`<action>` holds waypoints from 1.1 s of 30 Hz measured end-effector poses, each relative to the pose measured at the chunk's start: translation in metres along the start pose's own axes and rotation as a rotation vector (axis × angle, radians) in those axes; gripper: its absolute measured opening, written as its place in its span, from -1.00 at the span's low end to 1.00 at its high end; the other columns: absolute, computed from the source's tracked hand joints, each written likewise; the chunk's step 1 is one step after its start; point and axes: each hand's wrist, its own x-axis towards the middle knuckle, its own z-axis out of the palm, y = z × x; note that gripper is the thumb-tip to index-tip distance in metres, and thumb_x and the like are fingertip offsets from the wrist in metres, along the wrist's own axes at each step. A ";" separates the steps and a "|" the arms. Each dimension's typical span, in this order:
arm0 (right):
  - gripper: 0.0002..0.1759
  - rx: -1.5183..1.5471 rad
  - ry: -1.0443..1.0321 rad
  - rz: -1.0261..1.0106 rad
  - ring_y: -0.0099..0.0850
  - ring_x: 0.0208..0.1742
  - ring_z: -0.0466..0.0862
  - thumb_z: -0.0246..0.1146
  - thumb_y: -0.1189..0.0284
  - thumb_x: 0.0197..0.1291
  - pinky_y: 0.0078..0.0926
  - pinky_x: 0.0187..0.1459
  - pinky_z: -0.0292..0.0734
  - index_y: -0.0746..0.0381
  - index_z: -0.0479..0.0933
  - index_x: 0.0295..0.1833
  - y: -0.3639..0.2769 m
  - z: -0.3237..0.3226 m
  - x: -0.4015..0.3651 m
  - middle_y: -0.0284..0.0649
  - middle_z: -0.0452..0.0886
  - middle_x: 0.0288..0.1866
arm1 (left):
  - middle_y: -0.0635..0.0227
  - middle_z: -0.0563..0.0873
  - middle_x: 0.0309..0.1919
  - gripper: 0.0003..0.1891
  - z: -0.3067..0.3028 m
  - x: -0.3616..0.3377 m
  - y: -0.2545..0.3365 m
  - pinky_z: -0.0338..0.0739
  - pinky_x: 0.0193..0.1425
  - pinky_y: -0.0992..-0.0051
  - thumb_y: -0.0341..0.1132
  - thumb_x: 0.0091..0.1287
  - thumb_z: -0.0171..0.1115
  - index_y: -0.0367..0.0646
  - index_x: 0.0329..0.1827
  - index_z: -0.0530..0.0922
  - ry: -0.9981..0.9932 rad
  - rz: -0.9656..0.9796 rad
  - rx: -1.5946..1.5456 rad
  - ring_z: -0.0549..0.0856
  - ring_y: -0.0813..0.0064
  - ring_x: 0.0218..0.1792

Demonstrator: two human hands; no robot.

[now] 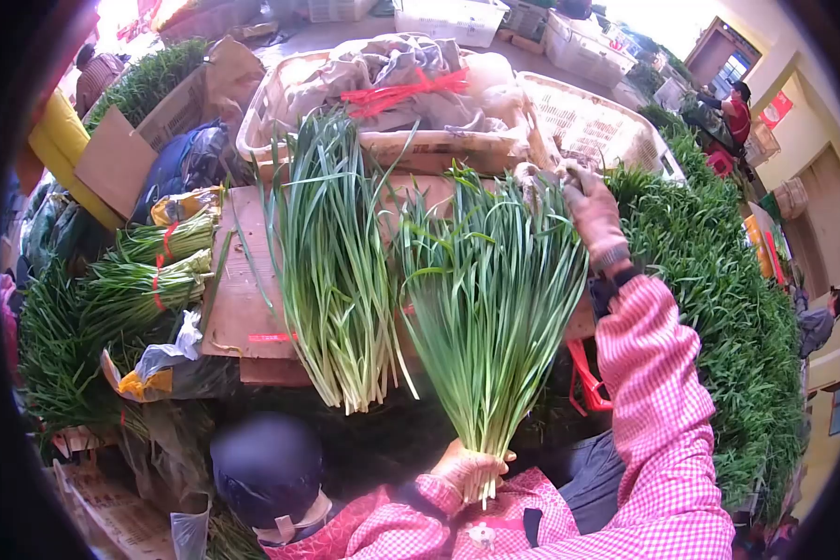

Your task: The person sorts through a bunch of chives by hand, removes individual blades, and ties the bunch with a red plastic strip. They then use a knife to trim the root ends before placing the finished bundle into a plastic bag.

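Observation:
My left hand (465, 467), in a pale glove, is wrapped round the stem ends of a fanned bunch of long green leaves (495, 308) at the bottom centre. My right hand (588, 207), also gloved, is at the upper right of that bunch, near its leaf tips; its fingers are bent, and what they grip is too small to make out. Just left of the held bunch, a loose pile of the same leaves (336, 261) lies on a brown board (243, 317), pale stems towards me.
A white crate (252, 126) holds cloths and red ties (406, 91). Bundles with red bands (159, 280) lie at left. A large mass of greens (709, 327) fills the right side. A red plastic object (588, 378) is near my right sleeve. Other people (737, 117) are at far right.

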 end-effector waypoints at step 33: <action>-0.58 1.522 -0.492 0.089 -0.48 -0.15 0.60 0.28 0.38 0.12 -0.55 -0.16 0.53 0.31 0.45 0.08 -0.228 -0.007 -0.122 -0.22 0.58 -0.10 | 0.19 0.67 -0.33 -0.67 0.051 -0.139 0.173 0.59 -0.45 0.41 -0.50 0.00 0.29 -0.31 -0.12 0.52 -0.068 0.600 0.197 0.66 0.31 -0.47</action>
